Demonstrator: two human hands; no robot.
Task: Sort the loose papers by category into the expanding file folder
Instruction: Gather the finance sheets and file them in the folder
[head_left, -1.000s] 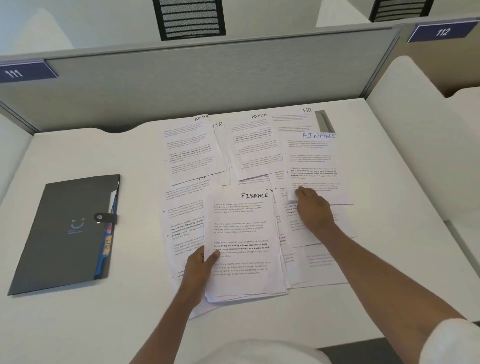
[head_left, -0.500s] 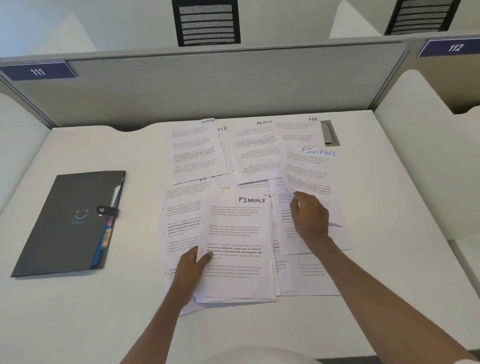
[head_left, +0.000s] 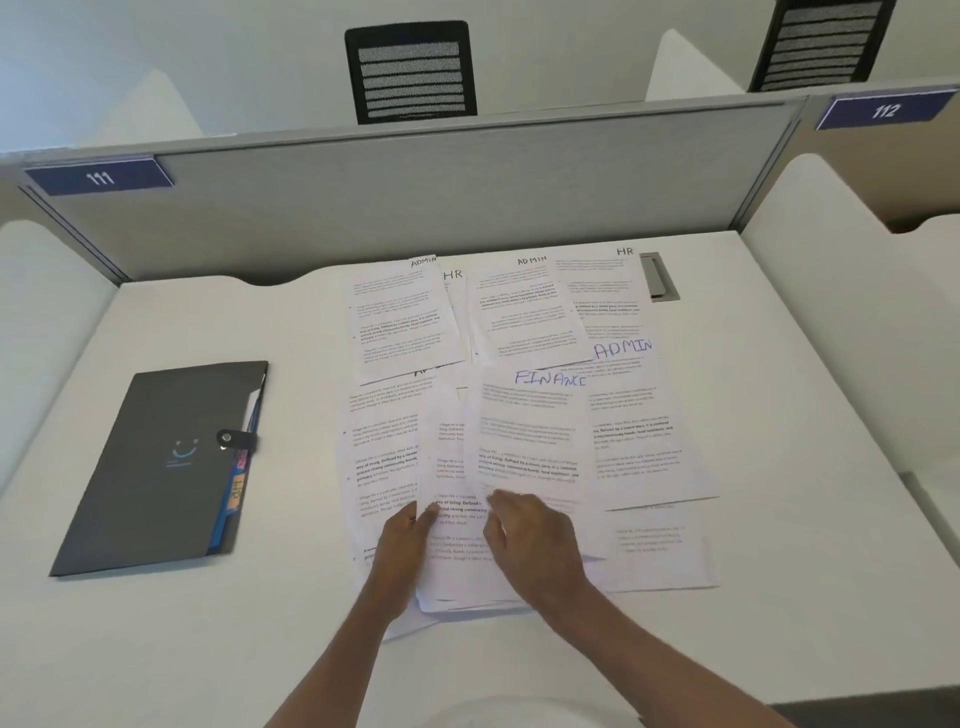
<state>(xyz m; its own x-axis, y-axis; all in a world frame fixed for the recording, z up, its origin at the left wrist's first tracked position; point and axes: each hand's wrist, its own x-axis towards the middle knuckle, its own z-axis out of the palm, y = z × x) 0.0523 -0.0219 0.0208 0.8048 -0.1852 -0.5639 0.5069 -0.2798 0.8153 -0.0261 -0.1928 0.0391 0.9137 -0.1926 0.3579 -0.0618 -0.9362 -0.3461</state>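
Loose printed papers cover the middle of the white desk (head_left: 182, 649). My left hand (head_left: 402, 545) grips the left edge of a stack of sheets (head_left: 457, 577) near the front, thumb on top. My right hand (head_left: 540, 551) pinches the lower edge of a sheet headed FINANCE in blue (head_left: 530, 431), which lies over that stack. To its right a sheet headed ADMIN in blue (head_left: 639, 415) shows. The dark grey expanding file folder (head_left: 156, 467) lies closed at the left, with coloured tabs showing along its right edge.
At the back lie two ADMIN sheets (head_left: 400, 322) (head_left: 524, 306) and an HR sheet (head_left: 608, 291). A grey cable slot (head_left: 658, 275) sits at the back right. A grey divider panel (head_left: 415, 197) bounds the desk behind, with white side panels left and right.
My right hand has drawn the blue FINANCE sheet from the right side towards me and left, onto the stack held by my left hand. This uncovered the blue ADMIN sheet.
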